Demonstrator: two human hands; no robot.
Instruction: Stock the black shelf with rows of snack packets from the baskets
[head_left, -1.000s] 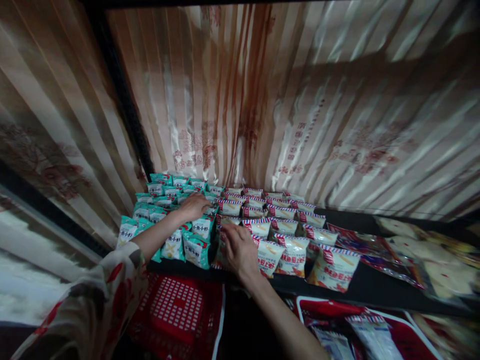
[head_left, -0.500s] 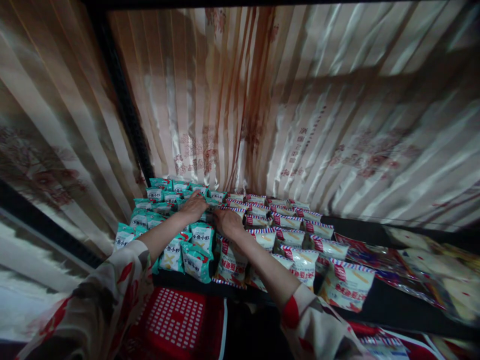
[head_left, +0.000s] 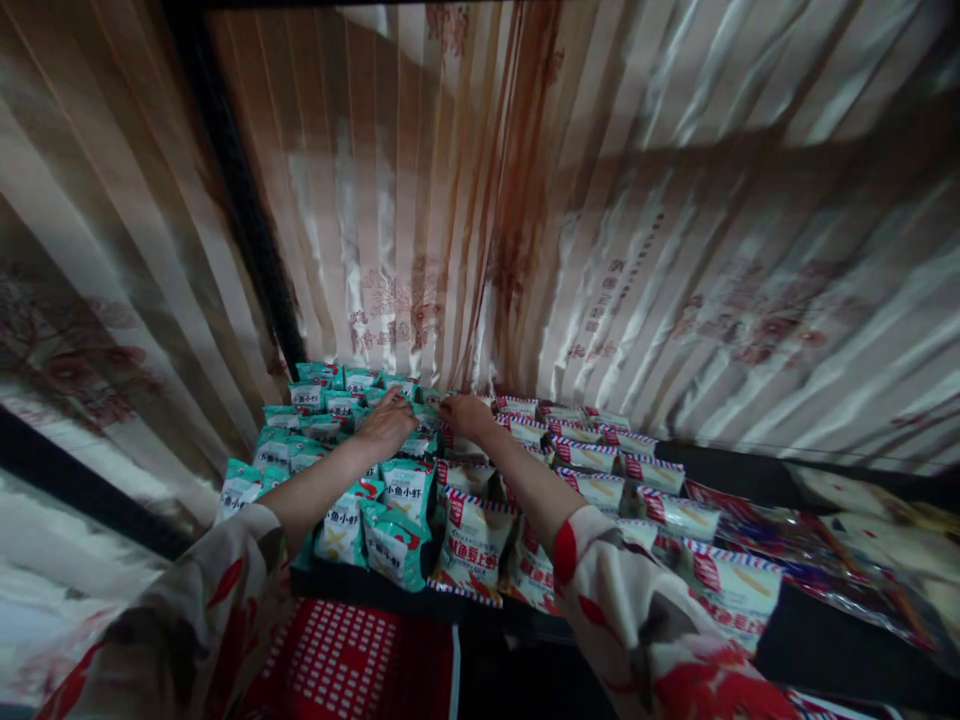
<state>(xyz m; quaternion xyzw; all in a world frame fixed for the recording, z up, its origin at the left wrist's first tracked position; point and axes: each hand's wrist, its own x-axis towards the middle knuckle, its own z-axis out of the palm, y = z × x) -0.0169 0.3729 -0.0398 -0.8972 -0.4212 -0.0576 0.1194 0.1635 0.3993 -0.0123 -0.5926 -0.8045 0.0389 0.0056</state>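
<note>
My left hand (head_left: 387, 425) reaches over rows of small teal snack bags (head_left: 406, 490) with white labels. Its fingers are partly spread and rest among the bags toward the back. Just to its right, my right hand (head_left: 468, 414) has its fingers curled in at the back of the rows, where the teal bags meet the white-and-red snack bags (head_left: 474, 540) with striped edges. The right fingertips seem closed on the top of a snack bag, mostly hidden behind the hand. A teal bag (head_left: 429, 418) shows between both hands.
The bags stand on a dark shelf (head_left: 806, 625). Flat shiny packets (head_left: 817, 545) lie at the right. A red perforated basket (head_left: 341, 655) is below the shelf's front edge. Pleated curtains (head_left: 420, 200) hang behind, with a dark metal post (head_left: 244, 190) at the left.
My right hand has moved farther back and slightly right, to the rear of the rows. The left hand stays nearly in place. The view has shifted slightly.
</note>
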